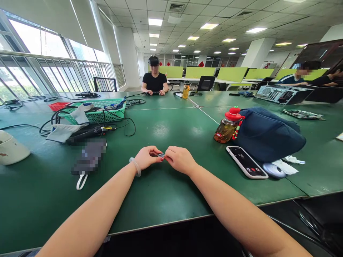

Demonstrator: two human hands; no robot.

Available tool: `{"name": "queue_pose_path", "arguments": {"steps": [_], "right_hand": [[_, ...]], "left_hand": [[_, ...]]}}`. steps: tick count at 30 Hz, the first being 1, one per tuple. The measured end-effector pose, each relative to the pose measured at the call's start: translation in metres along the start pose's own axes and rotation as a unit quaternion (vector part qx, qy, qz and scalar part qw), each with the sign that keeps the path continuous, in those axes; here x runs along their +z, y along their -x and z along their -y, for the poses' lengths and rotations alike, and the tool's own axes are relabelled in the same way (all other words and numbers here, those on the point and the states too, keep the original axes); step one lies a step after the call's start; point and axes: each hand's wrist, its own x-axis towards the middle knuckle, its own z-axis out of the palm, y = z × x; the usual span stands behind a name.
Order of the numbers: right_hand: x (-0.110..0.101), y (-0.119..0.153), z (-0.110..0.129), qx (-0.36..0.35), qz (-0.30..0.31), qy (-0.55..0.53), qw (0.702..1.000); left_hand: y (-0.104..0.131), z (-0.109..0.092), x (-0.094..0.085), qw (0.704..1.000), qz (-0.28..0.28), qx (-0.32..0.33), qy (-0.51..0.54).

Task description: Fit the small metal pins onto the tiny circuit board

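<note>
Close to the front of the green table [160, 192], my left hand [146, 157] pinches a small dark, speckled item [161, 155] between thumb and forefinger. What kind of thing it is cannot be made out at this size. A pale bangle [135, 166] circles my left wrist. My right hand [179, 159] meets the item from the other side, fingers curled and fingertips pressed together at its edge. Whether those fingertips grip the item itself or a part of it is hidden.
On the left lie a phone [89, 157] with a white strap, cables and a green basket [107, 116]. To the right are a red-capped bottle [226, 126], a dark blue bag [268, 132], a lit phone [245, 162] and a round device [273, 170]. A person [154, 78] sits opposite.
</note>
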Motion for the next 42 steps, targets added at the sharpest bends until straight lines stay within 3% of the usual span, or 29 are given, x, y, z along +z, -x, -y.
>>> {"name": "queue_pose_path", "arguments": {"steps": [6,11,16,20,23,33,42], "right_hand": [[-0.001,0.0,0.004,-0.007,-0.038,0.007,0.999],[0.0,-0.001,0.001,0.041,-0.054,-0.085,0.994],[0.0,0.001,-0.024,0.161,0.022,-0.165,0.973],[0.0,0.006,-0.048,0.207,0.139,-0.206,0.946],[0.003,0.007,-0.052,0.205,0.17,-0.208,0.941],[0.01,0.003,-0.04,0.182,0.162,-0.202,0.949],[0.009,0.004,-0.035,0.168,0.164,-0.197,0.952]], "left_hand": [[0.002,-0.003,-0.001,0.993,0.007,-0.011,0.118],[0.003,-0.006,-0.001,0.992,0.002,-0.008,0.128],[-0.001,-0.002,-0.002,0.998,-0.024,-0.018,0.064],[-0.003,0.003,-0.003,0.999,-0.033,-0.026,0.028],[-0.003,0.006,-0.002,0.999,-0.028,-0.023,0.008],[0.0,0.009,-0.002,0.999,0.02,-0.027,-0.019],[0.002,0.015,0.0,0.998,-0.01,-0.002,-0.055]]}}
